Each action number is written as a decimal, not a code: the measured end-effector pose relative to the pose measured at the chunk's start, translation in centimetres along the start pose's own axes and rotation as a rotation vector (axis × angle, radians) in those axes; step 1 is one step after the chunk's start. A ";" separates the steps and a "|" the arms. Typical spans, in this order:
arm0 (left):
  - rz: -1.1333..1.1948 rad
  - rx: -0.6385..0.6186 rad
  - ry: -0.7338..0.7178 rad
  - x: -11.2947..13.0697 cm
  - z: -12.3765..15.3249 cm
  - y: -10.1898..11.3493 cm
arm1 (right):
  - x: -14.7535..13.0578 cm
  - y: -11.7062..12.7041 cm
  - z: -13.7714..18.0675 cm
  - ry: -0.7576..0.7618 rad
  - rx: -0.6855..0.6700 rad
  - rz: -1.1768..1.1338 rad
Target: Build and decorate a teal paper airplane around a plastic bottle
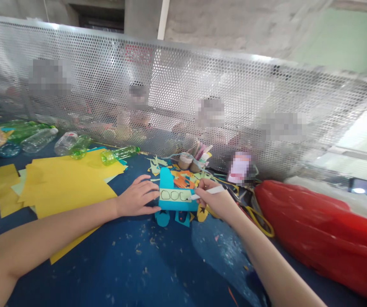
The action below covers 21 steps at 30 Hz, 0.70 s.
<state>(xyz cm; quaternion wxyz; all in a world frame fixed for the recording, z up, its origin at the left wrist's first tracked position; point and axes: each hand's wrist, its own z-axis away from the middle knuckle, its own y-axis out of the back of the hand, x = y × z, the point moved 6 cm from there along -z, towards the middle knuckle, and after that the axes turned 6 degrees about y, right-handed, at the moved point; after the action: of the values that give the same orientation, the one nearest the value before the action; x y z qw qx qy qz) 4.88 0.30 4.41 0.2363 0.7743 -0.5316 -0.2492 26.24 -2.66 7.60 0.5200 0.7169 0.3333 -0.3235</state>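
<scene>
Looking onto a perf. metal panel point(100, 64), spanning the bkgd L to R, slanting down twd R & catching glare along its top edge. Backing it w/ grey conc. wall point(234, 25), incl. dark recess point(100, 18) upper L & thin white strip point(163, 19) nr top ctr. Showing pale green surface point(346, 38) top R, w/ bright patch point(359, 132) below. Fronting it all w/ blue tabletop point(122, 268), pale-specked.

Far: perforated silver metal screen point(100, 76). Far left: clear and green plastic bottles point(39, 140) (one green plastic bottle point(116, 155) on flat yellow paper sheets point(71, 183), left). Middle: rectangular pale-green paper strip point(175, 195) on blue paper cutout point(177, 206). Right: bulging red plastic bag point(324, 230).
</scene>
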 end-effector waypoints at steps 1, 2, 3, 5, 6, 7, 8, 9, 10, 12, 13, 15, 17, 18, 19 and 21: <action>0.000 0.001 0.001 0.0 0.0 0.0 | 0.0 0.1 0.0 0.002 0.007 0.011; 0.000 0.001 0.002 0.0 0.0 0.0 | 0.0 0.2 -0.1 0.005 0.013 0.022; 0.001 0.001 0.002 0.0 0.0 0.0 | 0.1 0.3 -0.1 0.008 0.019 0.033; 0.002 -0.005 0.006 -0.1 0.1 -0.1 | 0.1 0.4 -0.1 0.012 0.030 0.039; 0.001 -0.007 0.007 -0.1 0.1 -0.1 | 0.1 0.4 -0.1 0.016 0.034 0.035; 0.000 -0.007 0.008 -0.1 0.0 -0.1 | 0.1 0.5 -0.2 0.020 0.037 0.030; 0.000 -0.006 0.008 -0.1 0.0 -0.1 | 0.2 0.5 -0.2 0.025 0.039 0.025; -0.001 -0.005 0.008 -0.1 0.0 -0.1 | 0.2 0.5 -0.2 0.028 0.043 0.023; -0.002 -0.003 0.009 -0.1 0.0 -0.1 | 0.2 0.5 -0.2 0.031 0.048 0.026; -0.002 -0.001 0.011 -0.1 0.0 -0.1 | 0.3 0.5 -0.3 0.036 0.059 0.032; -0.003 0.000 0.009 -0.1 0.0 -0.1 | 0.4 0.6 -0.4 0.038 0.067 0.029; -0.002 0.001 0.004 0.0 0.0 -0.1 | 0.6 0.6 -0.5 0.043 0.082 0.010; 0.001 0.004 -0.002 0.0 0.0 -0.1 | 0.7 0.6 -0.6 0.048 0.091 -0.015; 0.003 0.005 -0.004 0.0 0.0 -0.1 | 0.8 0.5 -0.6 0.050 0.092 -0.027; 0.005 0.005 -0.005 0.0 0.0 0.0 | 0.8 0.5 -0.6 0.052 0.091 -0.038; 0.005 0.006 -0.004 0.0 0.0 -0.1 | 0.9 0.3 -0.6 0.058 0.092 -0.055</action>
<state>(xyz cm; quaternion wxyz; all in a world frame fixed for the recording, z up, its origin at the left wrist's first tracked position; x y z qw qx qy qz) 4.91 0.30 4.35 0.2334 0.7732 -0.5346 -0.2487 27.04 -2.00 7.22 0.4674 0.7397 0.3526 -0.3316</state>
